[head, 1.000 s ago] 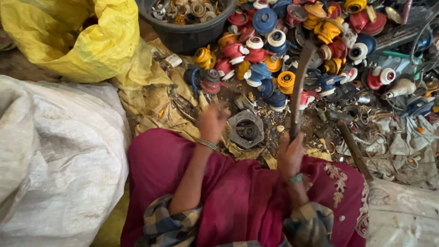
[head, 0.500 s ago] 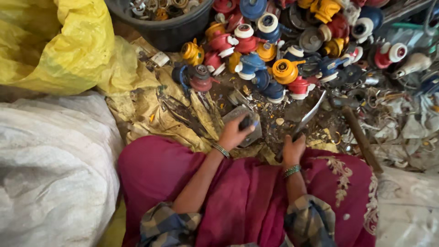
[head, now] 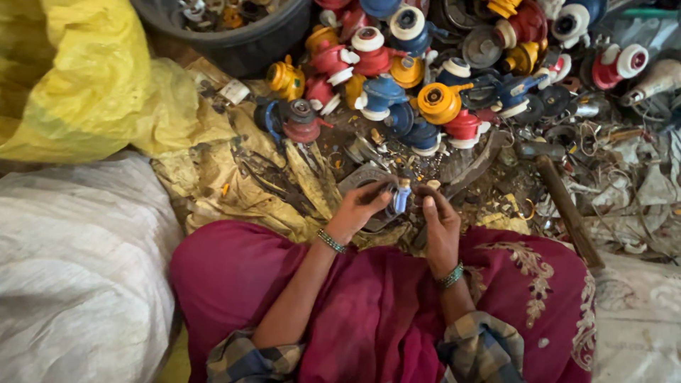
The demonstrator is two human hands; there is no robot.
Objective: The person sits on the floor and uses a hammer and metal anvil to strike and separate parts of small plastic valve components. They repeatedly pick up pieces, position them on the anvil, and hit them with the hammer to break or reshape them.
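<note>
My left hand [head: 362, 207] & right hand [head: 438, 221] meet just above my lap, both pinching one small part [head: 402, 198], pale blue w/ a whitish cap. Left fingers grip it from the left side, right fingers close on it from the right; neither hand is loose. The part sits betw. my fingertips, over a grey round metal piece [head: 365, 177] lying on the floor just beyond my knees. A bangle on each wrist, plaid cuffs, maroon cloth [head: 369, 312] over my legs.

Containers: a dark tub [head: 248, 44] at top, left of centre, holds mixed small scrap, round bits in white, yellow & metal; can't tell more, only its near part shows. Left of it a yellow sack [head: 78, 78], bulging, contents hidden. Below that a big white sack [head: 71, 269], right beside my left knee, also closed to view. Another white sack [head: 638, 319] at lower right.

Loose on the floor, not in anything: a pile of regulators [head: 425, 78], red, blue, yellow & orange w/ white knobs, spread across the top from the tub's right edge to the far right. A red one [head: 303, 122] lies nearest the tub. A wooden handle [head: 567, 209] lies to my right, near wire & metal scraps [head: 624, 177]. Crumpled yellow sheet [head: 220, 177] under the mess at left.
</note>
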